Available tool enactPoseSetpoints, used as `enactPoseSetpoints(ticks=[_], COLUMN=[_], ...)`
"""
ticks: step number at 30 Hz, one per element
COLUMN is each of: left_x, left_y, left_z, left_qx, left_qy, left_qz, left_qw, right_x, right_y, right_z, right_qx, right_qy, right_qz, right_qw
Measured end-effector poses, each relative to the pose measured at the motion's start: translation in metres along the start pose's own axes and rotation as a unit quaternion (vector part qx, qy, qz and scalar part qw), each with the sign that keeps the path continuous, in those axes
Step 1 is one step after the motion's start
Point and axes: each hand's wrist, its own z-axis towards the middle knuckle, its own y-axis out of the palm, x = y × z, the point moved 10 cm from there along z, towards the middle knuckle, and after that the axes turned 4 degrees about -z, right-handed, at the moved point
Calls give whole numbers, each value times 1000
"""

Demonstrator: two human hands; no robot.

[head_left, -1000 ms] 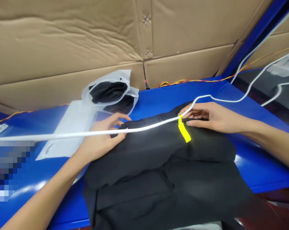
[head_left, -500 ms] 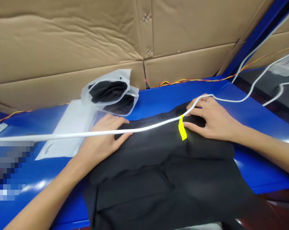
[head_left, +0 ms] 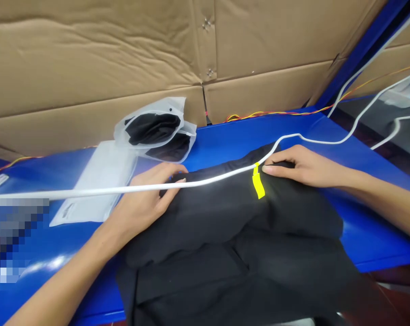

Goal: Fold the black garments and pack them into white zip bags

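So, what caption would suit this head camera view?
Left hand and right hand at the edge of black cloth, blue table beneath.

We look down at a table [head_left: 225, 141] with a cardboard wall [head_left: 89, 68] behind it. Before us, a cloth [head_left: 205, 226] lies across the table and over its near edge. Our left hand [head_left: 150, 185] and right hand [head_left: 296, 165] sit towards its far edge. A cord [head_left: 208, 181] crosses above it, a tag [head_left: 259, 186] hanging beside our right hand. Behind our left hand lie two overlapping bags [head_left: 154, 129], a flat packet [head_left: 92, 181] to their left
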Motion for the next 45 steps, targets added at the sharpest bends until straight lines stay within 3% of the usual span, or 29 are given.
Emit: enactPoseSetpoints(ticks=[4,7,12,15,18,20,22,25,29,31,34,36,40,45], left_x=[6,-3,-21,-23,-21,-18,-15,-1,32,48,65,68,64,60], left_y=[-10,-11,5,18,24,23,14,1,-13,-7,29,47,62,61], left_z=[0,2,3,-3,-7,-5,-1,-1,-13,-19,-29,-33,-33,-34], left_qx=[38,33,-64,-128,-157,-137,-74,32,113,66,-130,-202,-244,-247], left_qy=[15,-27,-112,-139,-141,-117,-81,-7,133,198,249,248,224,220], left_qz=[-17,-74,-193,-244,-251,-215,-150,-42,47,15,-31,-9,-1,-12], left_qw=[999,996,973,951,945,960,983,999,984,978,959,947,944,944], right_x=[2,7,17,23,25,25,26,31,25,17,8,5,5,10], right_y=[1,4,17,21,27,30,28,13,-4,-5,0,6,10,7], right_z=[1,-1,-12,-18,-24,-25,-21,-9,0,0,-1,-3,-5,-6], right_qx=[-29,-54,-127,-159,-210,-240,-238,-169,-103,-100,-112,-134,-168,-161], right_qy=[19,43,119,160,175,157,132,110,47,4,-25,-30,-35,6], right_qz=[62,134,250,274,265,233,197,140,59,12,-52,-60,-11,144], right_qw=[997,989,952,935,925,929,942,969,992,995,992,989,985,976])
